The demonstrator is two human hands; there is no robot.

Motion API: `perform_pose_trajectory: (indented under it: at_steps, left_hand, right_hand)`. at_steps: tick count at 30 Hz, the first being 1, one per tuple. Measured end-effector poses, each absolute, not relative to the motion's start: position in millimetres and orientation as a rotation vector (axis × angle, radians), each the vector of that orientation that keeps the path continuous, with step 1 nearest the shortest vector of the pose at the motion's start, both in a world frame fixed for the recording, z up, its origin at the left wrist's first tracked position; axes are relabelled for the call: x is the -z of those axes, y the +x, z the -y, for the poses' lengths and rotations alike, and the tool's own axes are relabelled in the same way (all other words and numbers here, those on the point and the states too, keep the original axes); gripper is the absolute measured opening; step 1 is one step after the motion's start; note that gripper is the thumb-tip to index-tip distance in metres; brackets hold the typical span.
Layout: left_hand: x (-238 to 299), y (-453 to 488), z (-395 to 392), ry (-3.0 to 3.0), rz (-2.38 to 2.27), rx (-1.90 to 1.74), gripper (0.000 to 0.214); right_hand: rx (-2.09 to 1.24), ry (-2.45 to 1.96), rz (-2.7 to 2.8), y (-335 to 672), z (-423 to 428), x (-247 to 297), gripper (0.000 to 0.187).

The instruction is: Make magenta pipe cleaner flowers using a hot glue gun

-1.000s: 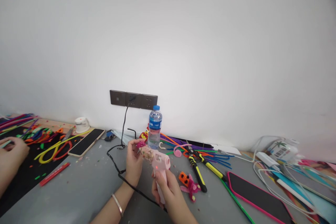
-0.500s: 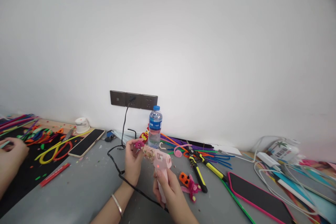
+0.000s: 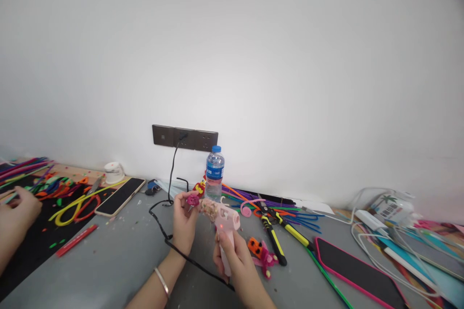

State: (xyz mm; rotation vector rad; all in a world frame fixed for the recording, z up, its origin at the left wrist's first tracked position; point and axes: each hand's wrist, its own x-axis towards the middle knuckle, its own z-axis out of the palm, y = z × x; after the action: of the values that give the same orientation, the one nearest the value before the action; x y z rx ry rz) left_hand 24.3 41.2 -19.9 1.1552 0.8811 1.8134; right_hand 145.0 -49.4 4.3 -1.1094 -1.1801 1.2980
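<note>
My right hand (image 3: 232, 256) grips the handle of a pink glue gun (image 3: 224, 224), its red light on and its nozzle pointing left. My left hand (image 3: 184, 226) pinches a small magenta pipe-cleaner flower (image 3: 193, 199) right at the nozzle tip. A silver bracelet sits on my left wrist. The gun's black cord (image 3: 170, 244) runs under my arms and up to the wall socket strip (image 3: 184, 137). A water bottle (image 3: 214, 174) stands just behind the gun.
Yellow-handled pliers (image 3: 275, 239), an orange and pink pipe-cleaner figure (image 3: 261, 253), a pink-cased phone (image 3: 357, 273) and loose pipe cleaners (image 3: 286, 215) lie to the right. Another phone (image 3: 119, 196), a red stick (image 3: 76, 240) and another person's hand (image 3: 16, 215) are at the left. White cables (image 3: 384, 239) crowd the far right.
The glue gun and my right hand have shifted slightly to the right. The other person's hand at the left has moved a little.
</note>
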Motion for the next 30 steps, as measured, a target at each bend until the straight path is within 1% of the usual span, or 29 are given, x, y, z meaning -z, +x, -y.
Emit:
perform_pose_trajectory:
  at_steps: [13, 21, 30]
  left_hand:
    - [16.4, 23.5, -40.7, 1.14, -0.87, -1.826, 0.033]
    - [10.6, 24.1, -38.3, 1.083, -0.859, -1.833, 0.035]
    - [14.8, 23.9, -40.8, 1.104, -0.869, -1.831, 0.033]
  right_hand:
    - [-1.322, -1.085, 1.186, 142.1, 51.0, 4.5, 0.052]
    - [-1.307, -1.105, 1.214, 142.8, 52.2, 2.8, 0.052]
    - [-1.289, -1.123, 1.199, 143.6, 51.2, 1.5, 0.053]
